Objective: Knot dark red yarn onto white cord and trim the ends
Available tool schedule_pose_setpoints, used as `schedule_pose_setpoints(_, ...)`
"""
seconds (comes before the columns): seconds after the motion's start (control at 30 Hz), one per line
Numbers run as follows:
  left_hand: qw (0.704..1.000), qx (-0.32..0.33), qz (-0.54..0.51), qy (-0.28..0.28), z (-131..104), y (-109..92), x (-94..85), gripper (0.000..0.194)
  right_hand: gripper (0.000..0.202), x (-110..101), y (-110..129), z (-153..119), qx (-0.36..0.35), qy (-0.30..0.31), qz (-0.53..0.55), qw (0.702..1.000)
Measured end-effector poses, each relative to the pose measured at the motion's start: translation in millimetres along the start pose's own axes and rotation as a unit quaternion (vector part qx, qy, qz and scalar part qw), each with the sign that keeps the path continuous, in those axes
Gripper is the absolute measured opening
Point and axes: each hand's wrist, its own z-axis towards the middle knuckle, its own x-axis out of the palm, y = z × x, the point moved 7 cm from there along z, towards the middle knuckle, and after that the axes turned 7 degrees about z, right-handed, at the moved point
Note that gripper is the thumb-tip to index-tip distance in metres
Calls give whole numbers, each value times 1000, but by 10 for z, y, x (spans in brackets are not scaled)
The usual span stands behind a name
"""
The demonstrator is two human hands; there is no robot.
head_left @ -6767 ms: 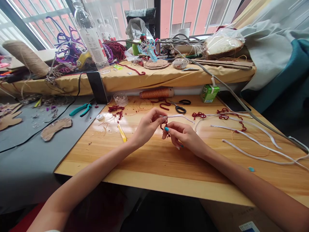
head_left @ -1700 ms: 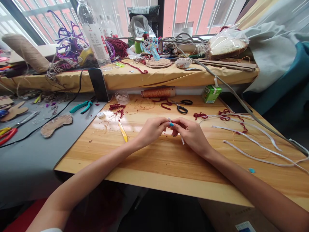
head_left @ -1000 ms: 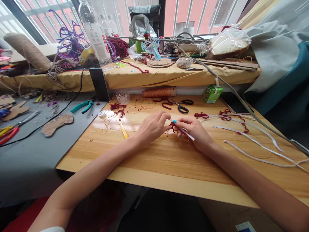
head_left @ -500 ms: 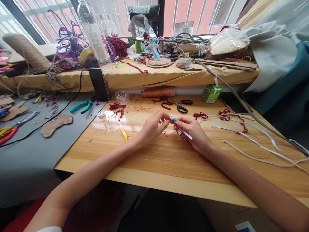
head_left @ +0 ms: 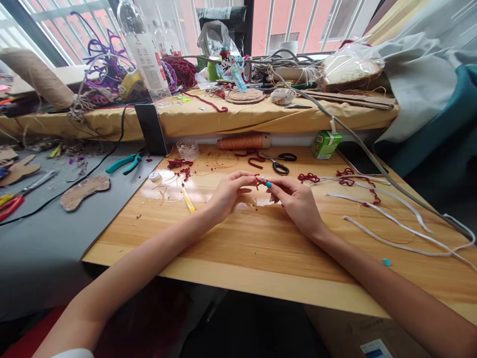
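My left hand (head_left: 228, 194) pinches a short piece of dark red yarn (head_left: 257, 182) over the middle of the wooden table. Facing it, my right hand (head_left: 300, 201) is closed on a white cord (head_left: 263, 179); just a small end shows at the fingertips, and my fingers hide the rest. The yarn meets the white end between the two hands; whether it is wrapped round it I cannot tell. Behind the hands lie black-handled scissors (head_left: 280, 166). A yellow-handled tool (head_left: 188, 200) rests left of my left hand.
White cords (head_left: 391, 219) and dark red yarn lengths (head_left: 346, 178) spread at the right. A green drink carton (head_left: 326, 144) and an orange thread cone (head_left: 244, 141) stand by the shelf. Red scraps (head_left: 182, 166), a clear tub (head_left: 188, 148) and teal pliers (head_left: 124, 162) are at the left.
The white cord's tail that stuck out below my right hand is now out of sight. My left fingers have straightened towards the dark red yarn. The view has shifted slightly.
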Motion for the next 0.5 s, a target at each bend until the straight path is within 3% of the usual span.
schedule_pose_setpoints(0.13, 1000, -7, -14, -7, 17, 21, -25, 14, 21, 3, 45, -12, -19, -1, -22, 1000)
schedule_pose_setpoints(0.23, 997, 12, 68, -29, 16, 2, -59, 14, 22, -21, 10, 0, 0, -16, -7, 1000)
schedule_pose_setpoints(0.3, 979, 75, 180, -57, -8, -98, -81, 12, 21, -43, -35, 12, 23, -28, 19, 999)
schedule_pose_setpoints(0.37, 942, 157, 288, -73, -59, -223, -58, 12, 20, -47, -81, 25, 45, -32, 59, 997)
schedule_pose_setpoints(0.43, 918, 200, 339, -52, -96, -274, 2, 16, 20, -31, -111, 37, 59, -25, 103, 993)
schedule_pose_setpoints(0.5, 921, 195, 338, -1, -100, -244, 62, 22, 21, -13, -122, 45, 64, -16, 132, 989)
